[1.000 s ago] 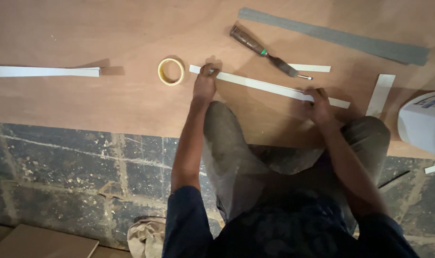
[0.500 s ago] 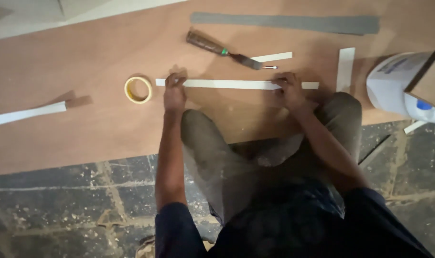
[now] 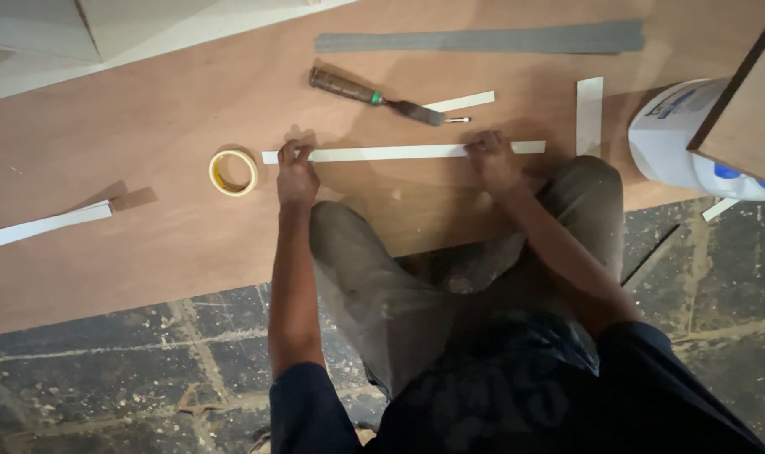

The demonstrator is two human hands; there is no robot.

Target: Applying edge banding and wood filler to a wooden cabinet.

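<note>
Pressing down on a long white strip [image 3: 391, 152] with both hands — left hand [image 3: 297, 178] has fingers closed onto its left end, right hand [image 3: 493, 160] pinned flat near its right end. Strip lies flat on a plywood sheet [image 3: 147, 219] on the floor. Tape roll [image 3: 233, 172] just left of the left hand; chisel [image 3: 374, 96] beyond the strip — between both hands.

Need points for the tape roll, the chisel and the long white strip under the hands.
tape roll [image 3: 233, 172], head view, on its ring wall.
chisel [image 3: 342, 86], head view, on the dark handle.
long white strip [image 3: 386, 153], head view, on the bare middle stretch between the hands.
</note>
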